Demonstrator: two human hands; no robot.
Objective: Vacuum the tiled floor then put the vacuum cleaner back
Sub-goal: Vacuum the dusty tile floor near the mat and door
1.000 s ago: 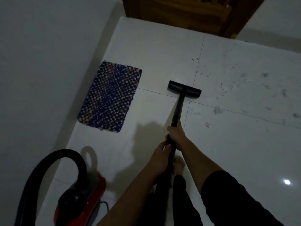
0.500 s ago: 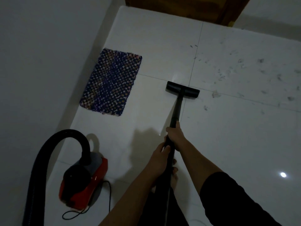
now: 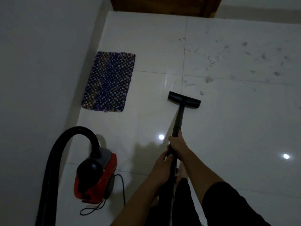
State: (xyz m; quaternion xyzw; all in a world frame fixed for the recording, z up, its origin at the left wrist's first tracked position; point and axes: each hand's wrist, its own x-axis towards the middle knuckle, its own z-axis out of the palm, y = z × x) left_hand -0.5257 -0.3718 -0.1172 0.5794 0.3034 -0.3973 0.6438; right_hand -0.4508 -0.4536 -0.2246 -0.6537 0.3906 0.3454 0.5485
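Observation:
The black floor nozzle [image 3: 184, 100] of the vacuum lies flat on the white tiled floor [image 3: 244, 128], just short of a tile joint. Its black wand [image 3: 178, 119] runs back toward me. My right hand [image 3: 177, 144] grips the wand higher up, and my left hand [image 3: 162, 162] grips it just behind. The red and black vacuum body [image 3: 96, 175] stands on the floor at the lower left, its thick black hose [image 3: 65, 141] arching up and off the bottom edge. Scattered dark debris [image 3: 244, 62] covers the tiles at the upper right.
A blue woven mat [image 3: 109, 82] lies by the grey wall [image 3: 40, 79] on the left. A wooden door [image 3: 164, 5] closes the far end. The vacuum's cord [image 3: 120, 190] loops on the floor beside the body. My bare foot [image 3: 180, 174] shows under my arms.
The nozzle has been drawn back toward me across the tile joint. The view has widened backward, so the vacuum body and cord show fully. Both hands keep their hold on the wand.

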